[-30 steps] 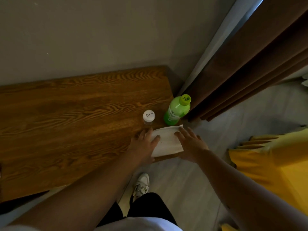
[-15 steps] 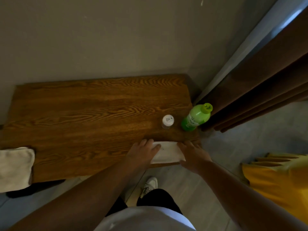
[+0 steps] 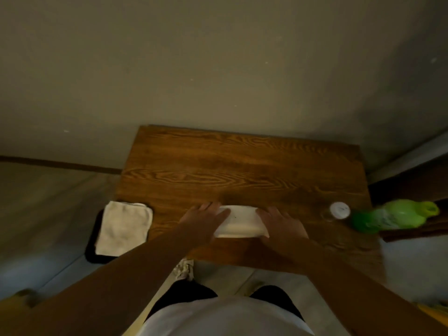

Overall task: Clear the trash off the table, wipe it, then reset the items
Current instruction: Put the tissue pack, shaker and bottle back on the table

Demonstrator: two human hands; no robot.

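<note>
Green bottle (image 3: 392,215) smeared by blur at right, white cloth's (image 3: 238,223) ends hidden under both hands, forearms cut off by lower edge

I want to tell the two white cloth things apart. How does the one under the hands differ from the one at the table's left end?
The white napkin lies on the wooden table, pressed by the left hand and right hand; the towel rests untouched on a dark tray beside the table. The napkin looks smooth, the towel thicker and textured. Both are pale and folded.

The bench (image 3: 242,170) is grained, satin wood; the folded towel (image 3: 122,226) is nubbly cloth; the green bottle (image 3: 392,215) is glossy plastic.
</note>
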